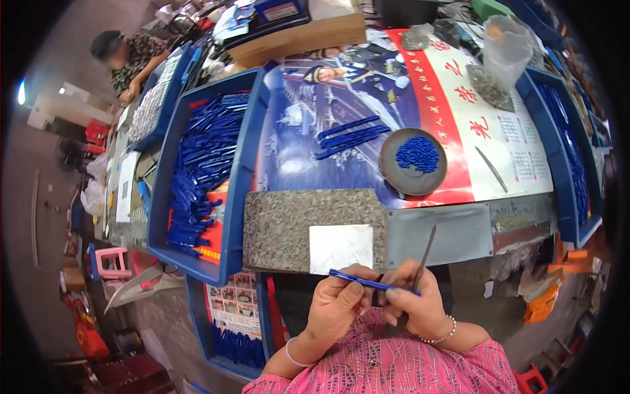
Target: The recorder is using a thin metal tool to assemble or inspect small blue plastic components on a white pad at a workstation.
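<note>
Spanning the space between both hands, one slim blue strip is held just before the counter's front edge, above the wearer's lap. By the left hand it is pinched between thumb and fingers near one end. By the right hand a thin metal tool is gripped, point upward; the strip's other end is met by the fingers of that hand, though how firmly cannot be told.

Directly beyond the hands, a speckled stone slab is set, with a white square pad laid on its near edge. To the right of the slab, a grey sheet is seen, partly crossed in view by the upright tool.

Farther back, a poster is spread over the counter. On it are placed a few loose blue strips, a round dish of small blue pieces, and a second pointed tool.

The left side is blocked by a deep blue bin heaped with blue strips; the right by another bin. The far edge is crowded by a box and a clear plastic bag. Below the counter, more strips are kept in a lower bin. At far left, a co-worker is seen behind a tray of pale pieces.
</note>
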`<state>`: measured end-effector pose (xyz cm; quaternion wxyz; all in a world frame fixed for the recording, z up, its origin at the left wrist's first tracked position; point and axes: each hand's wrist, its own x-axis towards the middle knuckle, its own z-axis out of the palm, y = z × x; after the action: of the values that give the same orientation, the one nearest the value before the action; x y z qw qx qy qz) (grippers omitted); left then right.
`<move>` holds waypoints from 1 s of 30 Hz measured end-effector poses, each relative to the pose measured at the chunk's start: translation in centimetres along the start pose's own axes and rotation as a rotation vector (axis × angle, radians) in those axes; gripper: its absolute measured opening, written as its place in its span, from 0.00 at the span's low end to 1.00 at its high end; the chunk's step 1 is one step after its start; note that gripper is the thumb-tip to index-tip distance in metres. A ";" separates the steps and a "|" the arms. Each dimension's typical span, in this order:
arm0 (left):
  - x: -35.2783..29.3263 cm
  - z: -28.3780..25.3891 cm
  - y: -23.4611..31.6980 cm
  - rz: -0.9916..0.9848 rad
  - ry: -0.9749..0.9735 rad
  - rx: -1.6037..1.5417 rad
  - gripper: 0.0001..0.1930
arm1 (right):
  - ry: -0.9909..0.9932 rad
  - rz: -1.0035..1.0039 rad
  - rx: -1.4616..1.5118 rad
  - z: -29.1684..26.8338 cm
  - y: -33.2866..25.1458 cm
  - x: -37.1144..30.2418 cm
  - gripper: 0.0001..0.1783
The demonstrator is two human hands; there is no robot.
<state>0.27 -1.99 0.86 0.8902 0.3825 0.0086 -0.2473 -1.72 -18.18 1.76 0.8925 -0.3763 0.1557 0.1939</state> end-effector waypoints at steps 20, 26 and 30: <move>-3.3 -1.0 0.7 -0.476 0.049 -0.193 0.22 | -0.188 0.159 -0.541 0.9 -1.0 2.1 0.15; -3.3 -0.8 0.7 -0.526 0.109 -0.198 0.21 | -0.197 0.202 -0.534 0.5 -0.6 2.2 0.13; -3.2 -0.5 0.9 -0.530 0.117 -0.100 0.18 | -0.184 0.223 -0.500 0.6 -0.3 2.2 0.11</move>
<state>-2.01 0.25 1.72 0.8103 0.3359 0.1720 -0.4484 0.43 -17.47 1.38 0.7556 -0.5461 0.0621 0.3564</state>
